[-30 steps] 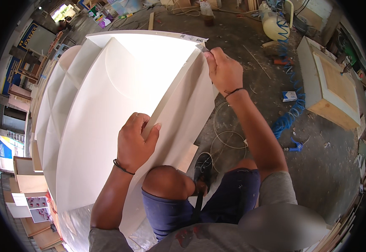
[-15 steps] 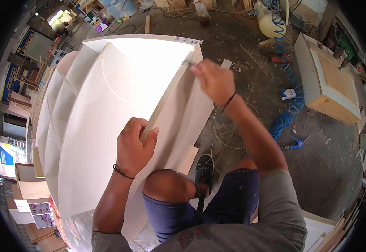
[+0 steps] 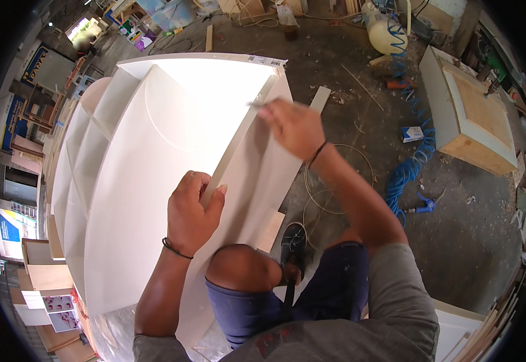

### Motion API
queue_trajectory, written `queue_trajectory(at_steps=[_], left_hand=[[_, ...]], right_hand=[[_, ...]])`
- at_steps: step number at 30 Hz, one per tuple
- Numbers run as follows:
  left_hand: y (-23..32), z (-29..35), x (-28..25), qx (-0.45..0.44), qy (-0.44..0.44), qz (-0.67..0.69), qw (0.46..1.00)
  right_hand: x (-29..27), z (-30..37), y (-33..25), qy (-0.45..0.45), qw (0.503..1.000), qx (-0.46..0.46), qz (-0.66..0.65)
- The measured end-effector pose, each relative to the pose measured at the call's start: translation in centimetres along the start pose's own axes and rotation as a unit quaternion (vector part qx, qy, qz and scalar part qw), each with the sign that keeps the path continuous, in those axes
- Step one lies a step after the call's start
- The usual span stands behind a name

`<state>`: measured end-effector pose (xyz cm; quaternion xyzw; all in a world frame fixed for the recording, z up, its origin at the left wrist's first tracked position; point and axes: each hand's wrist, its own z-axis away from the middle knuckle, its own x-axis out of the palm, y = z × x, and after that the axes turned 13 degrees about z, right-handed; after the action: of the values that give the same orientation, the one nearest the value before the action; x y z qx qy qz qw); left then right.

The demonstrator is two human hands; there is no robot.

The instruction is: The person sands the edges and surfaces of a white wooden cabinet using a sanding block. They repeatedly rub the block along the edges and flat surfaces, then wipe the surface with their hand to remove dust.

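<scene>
A large white cabinet with inner dividers lies before me on the left, its open side up. My left hand grips the near side panel's edge, thumb on the outer face and fingers over the inside. Further along that same edge, my right hand is closed on a small, thin, dark tool, smeared by motion. The tool's tip reaches over the edge toward the bright inside; its exact kind cannot be made out. Fingers hide most of it.
A coiled blue air hose with a blue air gun lies on the floor at right. Beyond stand a wooden box and a cream tank. A thin hose loop lies near my shoe.
My right hand has slid along the panel edge toward me and slightly left, carrying the thin tool. The left hand keeps its grip in the same place.
</scene>
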<state>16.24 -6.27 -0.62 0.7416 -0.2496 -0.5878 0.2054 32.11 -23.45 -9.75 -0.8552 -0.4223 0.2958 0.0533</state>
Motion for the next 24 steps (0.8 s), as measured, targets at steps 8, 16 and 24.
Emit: queue_trajectory(at_steps=[8,16,24], left_hand=[[0.1,-0.1,0.5,-0.003,-0.001,0.013,1.000],[0.0,0.0,0.3,-0.001,-0.001,0.011,1.000],[-0.3,0.2,0.4,-0.002,-0.003,0.001,1.000]], right_hand=[[0.3,-1.8,4.5,0.020,0.994,0.072,0.075],[1.0,0.4,0.6,0.068,0.997,-0.027,-0.027],[1.2,0.4,3.1,0.048,0.998,0.043,-0.013]])
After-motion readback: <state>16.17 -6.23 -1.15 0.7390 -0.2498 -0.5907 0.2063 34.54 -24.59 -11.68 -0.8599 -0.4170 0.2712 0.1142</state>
